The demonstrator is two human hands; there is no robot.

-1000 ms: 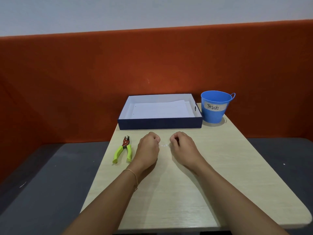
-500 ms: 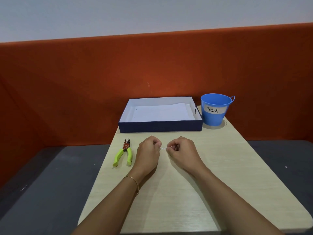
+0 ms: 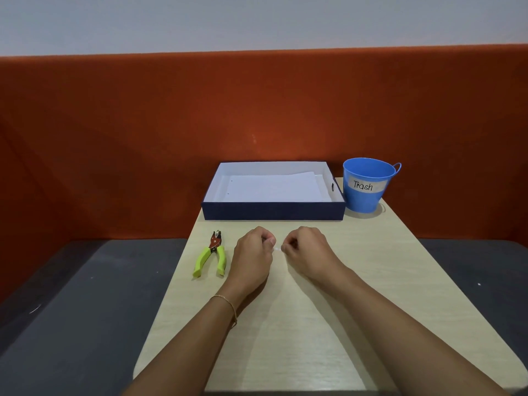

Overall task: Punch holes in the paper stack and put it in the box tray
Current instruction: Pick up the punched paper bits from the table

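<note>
The white paper stack lies flat inside the dark blue box tray at the table's far edge, with two small holes along its left side. A hole punch with lime green handles lies on the table to the left of my hands. My left hand and my right hand rest on the table side by side, fingers curled, knuckles up. Tiny white paper bits lie between them. My right fingertips pinch at the bits; my left hand shows nothing in it.
A blue bucket labelled "Trash" stands just right of the tray. The small beige table is flanked by dark grey surfaces, with an orange partition behind.
My right hand has slid a little left, bringing its fingertips onto the white bits beside my left hand. The left hand has stayed in place.
</note>
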